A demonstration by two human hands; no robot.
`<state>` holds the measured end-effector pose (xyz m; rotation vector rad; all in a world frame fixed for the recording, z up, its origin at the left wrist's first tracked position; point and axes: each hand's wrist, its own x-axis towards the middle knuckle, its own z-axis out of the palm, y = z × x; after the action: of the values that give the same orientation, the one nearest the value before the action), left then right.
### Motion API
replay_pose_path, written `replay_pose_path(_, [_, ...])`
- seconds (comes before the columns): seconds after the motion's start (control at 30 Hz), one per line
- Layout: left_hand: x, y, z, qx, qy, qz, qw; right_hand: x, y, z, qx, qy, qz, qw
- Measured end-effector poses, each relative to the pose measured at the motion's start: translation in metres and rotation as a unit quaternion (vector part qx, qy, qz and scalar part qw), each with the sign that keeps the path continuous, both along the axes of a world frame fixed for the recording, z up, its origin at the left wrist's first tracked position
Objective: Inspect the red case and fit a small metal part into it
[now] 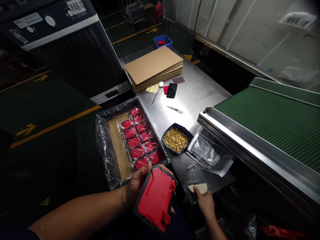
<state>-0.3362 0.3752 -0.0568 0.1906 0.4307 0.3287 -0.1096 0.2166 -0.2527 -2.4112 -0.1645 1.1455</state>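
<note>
My left hand [140, 180] is wrapped round a red case with a black rim [156, 196], tilted in front of me, its red latches along the right edge. At the near corner of the metal table, my right hand [203, 200] grips a cream-coloured cloth or pad [198, 188] between thumb and fingers; its exact kind is unclear. Just beyond the left hand, a plastic-lined crate [100, 133] holds rows of red-and-black pieces [136, 141] under clear film. A blue bin [163, 141] of small gold-coloured metal parts [176, 138] stands between the crate and the conveyor.
The metal table [192, 96] carries a stack of cardboard sheets [155, 65], a phone [172, 90], a pen-like tool [175, 109] and a tray with clear plastic bags [207, 150]. A green conveyor belt [272, 113] borders the right. A louvred machine [82, 50] stands at left.
</note>
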Motion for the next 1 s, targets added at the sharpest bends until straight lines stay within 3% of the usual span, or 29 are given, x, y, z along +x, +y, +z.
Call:
replay_pose_path(0.13, [0.001,-0.002,0.003,0.001,0.0,0.0,1.0,0.008,0.007,-0.012,-0.021,-0.006,0.045,0.999])
replay_pose_path(0.33, [0.002,-0.003,0.009,0.0,0.0,0.018,1.0,0.004,0.011,0.007,-0.025,-0.077,0.061,0.995])
replay_pose_path(0.43, [0.002,-0.002,0.011,0.021,0.014,0.024,0.999,-0.012,0.01,0.035,0.024,0.01,0.067,0.997])
replay_pose_path(0.53, [0.007,-0.002,0.014,0.117,0.088,0.04,0.988,-0.043,0.008,0.086,0.102,0.172,0.084,0.976])
replay_pose_path(0.63, [0.015,-0.003,0.019,0.322,0.154,0.096,0.929,-0.074,0.006,0.144,0.252,0.39,0.04,0.885])
replay_pose_path(0.7, [0.018,-0.006,0.019,0.429,0.149,0.119,0.883,-0.084,0.007,0.171,0.312,0.418,-0.003,0.853])
replay_pose_path(0.77, [0.014,-0.01,0.016,0.485,0.136,0.106,0.857,-0.081,0.008,0.185,0.31,0.395,-0.017,0.865])
replay_pose_path(0.87, [0.002,-0.014,0.006,0.519,0.133,0.046,0.843,-0.062,0.011,0.189,0.304,0.412,-0.012,0.859])
replay_pose_path(0.93, [-0.003,-0.013,-0.001,0.476,0.13,0.024,0.869,-0.049,0.014,0.19,0.304,0.398,0.021,0.865])
replay_pose_path(1.0, [-0.001,-0.006,-0.006,0.39,0.139,0.043,0.909,-0.043,0.019,0.195,0.299,0.323,0.081,0.894])
